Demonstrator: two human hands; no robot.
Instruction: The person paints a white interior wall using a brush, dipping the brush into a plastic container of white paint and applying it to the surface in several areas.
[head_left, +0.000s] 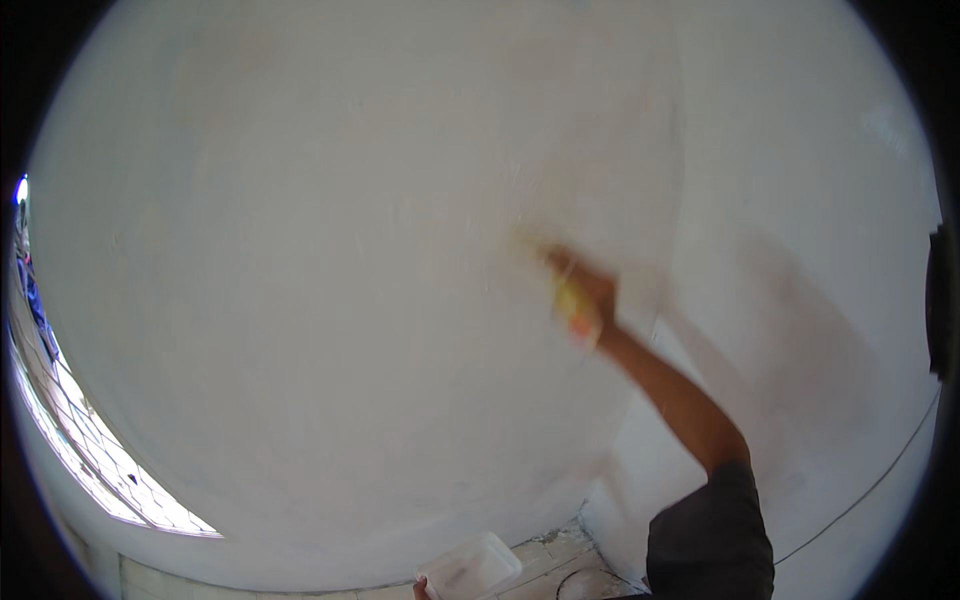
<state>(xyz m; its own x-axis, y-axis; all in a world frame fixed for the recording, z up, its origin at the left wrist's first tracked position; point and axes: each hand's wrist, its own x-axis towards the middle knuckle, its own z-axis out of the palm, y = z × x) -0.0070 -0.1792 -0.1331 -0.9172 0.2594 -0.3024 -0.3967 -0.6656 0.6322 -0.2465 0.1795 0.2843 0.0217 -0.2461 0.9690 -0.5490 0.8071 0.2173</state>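
Note:
My right hand [598, 288] is raised against the pale wall [330, 300], its arm stretched up from the lower right. The fingers are closed round a paintbrush [572, 305] with a yellow handle that has some red at its lower end. Motion smears the hand and the brush; the pale bristle end points up and left at the wall. At the lower edge, the fingertips of my left hand [420, 588] grip the side of a whitish translucent plastic tub [503, 560]. Most of that hand lies outside the picture. A brownish patch shows inside the tub.
To the right, a second wall [820, 400] meets the first at a corner. A thin cable [862, 495] runs down it from a dark object [938, 300] at the right rim. A bright window with a grille [110, 455] is at the left. Tiles [560, 550] line the bottom.

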